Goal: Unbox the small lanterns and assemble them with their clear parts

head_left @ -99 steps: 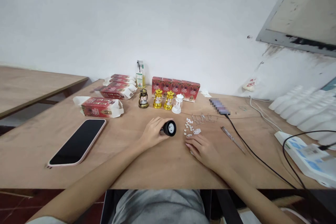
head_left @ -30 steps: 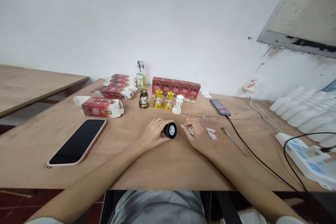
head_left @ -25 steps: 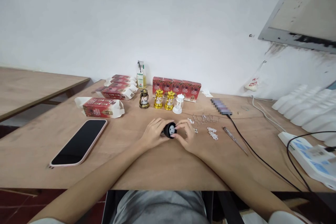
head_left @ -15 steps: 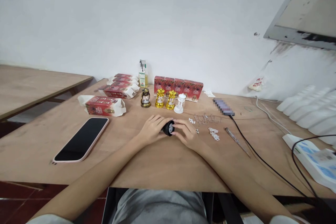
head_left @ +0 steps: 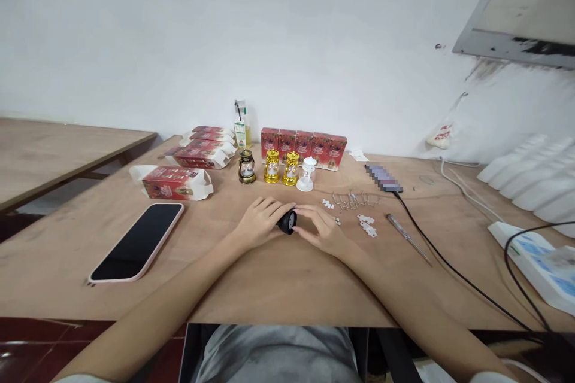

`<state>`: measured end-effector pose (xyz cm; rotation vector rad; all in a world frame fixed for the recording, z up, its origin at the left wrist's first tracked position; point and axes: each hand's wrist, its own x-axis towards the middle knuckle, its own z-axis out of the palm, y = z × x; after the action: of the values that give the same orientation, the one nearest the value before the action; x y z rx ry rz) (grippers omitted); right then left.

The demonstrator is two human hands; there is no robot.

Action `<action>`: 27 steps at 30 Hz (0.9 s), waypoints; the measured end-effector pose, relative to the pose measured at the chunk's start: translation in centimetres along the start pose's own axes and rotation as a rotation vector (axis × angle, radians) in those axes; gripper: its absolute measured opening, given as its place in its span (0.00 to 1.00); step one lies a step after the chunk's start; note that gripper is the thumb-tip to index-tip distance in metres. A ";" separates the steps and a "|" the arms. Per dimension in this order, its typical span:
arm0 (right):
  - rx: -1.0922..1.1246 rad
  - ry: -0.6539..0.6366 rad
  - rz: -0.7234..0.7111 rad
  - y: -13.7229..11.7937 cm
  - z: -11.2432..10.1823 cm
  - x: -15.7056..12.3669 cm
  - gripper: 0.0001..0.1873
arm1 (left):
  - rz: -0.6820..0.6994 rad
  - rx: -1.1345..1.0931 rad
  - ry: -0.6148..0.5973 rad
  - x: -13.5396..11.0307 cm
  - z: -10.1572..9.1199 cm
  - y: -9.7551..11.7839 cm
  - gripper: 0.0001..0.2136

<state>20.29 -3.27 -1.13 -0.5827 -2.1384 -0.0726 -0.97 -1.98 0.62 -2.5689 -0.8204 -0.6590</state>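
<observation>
My left hand (head_left: 259, 223) is wrapped round a small black lantern (head_left: 287, 221) lying on its side on the wooden table (head_left: 278, 275), its round base facing right. My right hand (head_left: 322, 228) is at that base, fingers curled and pinched against it; what they hold, if anything, is hidden. Small white parts (head_left: 366, 224) and several thin wire handles (head_left: 353, 199) lie just right of my right hand.
A row of upright lanterns (head_left: 278, 167) stands behind my hands, with red boxes (head_left: 305, 145) further back and more boxes (head_left: 173, 182) at the left. A phone (head_left: 137, 242) lies face up at the left. A screwdriver (head_left: 406, 238), a black cable (head_left: 453, 278) and a power strip (head_left: 534, 257) are at the right.
My right hand left the small white parts and came left to the base of the black lantern, where it now presses. My left hand has kept hold of the lantern.
</observation>
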 end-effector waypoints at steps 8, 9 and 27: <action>-0.070 -0.033 -0.028 0.1 0.5 -0.5 0.30 | 0.021 0.048 -0.059 -0.1 0.3 0.2 0.32; -0.085 -0.041 -0.039 0.1 0.6 -0.5 0.29 | 0.032 0.043 -0.078 -0.1 0.4 0.2 0.32; -0.181 0.018 -0.021 -1.2 1.3 -0.4 0.27 | 0.072 0.009 -0.102 -0.1 0.7 0.2 0.25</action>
<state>18.96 -4.12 -2.02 -0.6615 -2.1343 -0.2844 -0.73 -1.84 -0.03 -2.6286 -0.7568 -0.5058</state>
